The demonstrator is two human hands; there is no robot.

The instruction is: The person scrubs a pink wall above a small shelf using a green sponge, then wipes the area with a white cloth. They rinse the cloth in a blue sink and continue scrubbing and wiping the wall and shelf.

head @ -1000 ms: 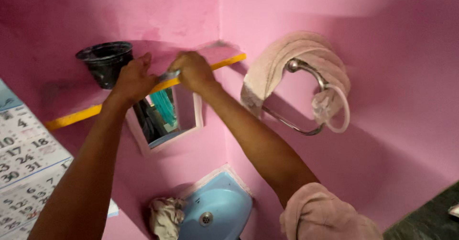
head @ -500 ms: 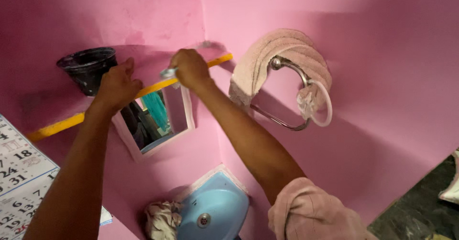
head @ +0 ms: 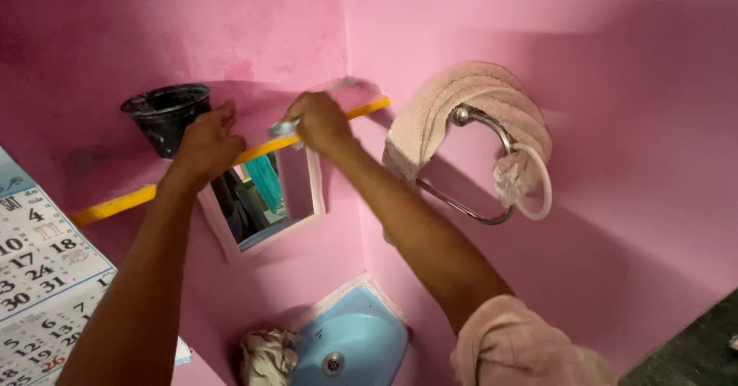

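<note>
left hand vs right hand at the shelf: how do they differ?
The left hand rests empty on the yellow shelf edge beside the black pot; the right hand grips a small pale object. The left sits lower, the right nearer the corner. Both are above the mirror.

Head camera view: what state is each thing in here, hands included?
Left hand: resting on the shelf edge, holding nothing visible.
Right hand: closed on a small pale object.
Black pot: upright on the shelf.
Towel: draped over the ring.
Mirror: hanging tilted.
Basin: dry, a rag beside it.

Blue sink (head: 361,332), towel (head: 461,113), calendar (head: 38,271)
</note>
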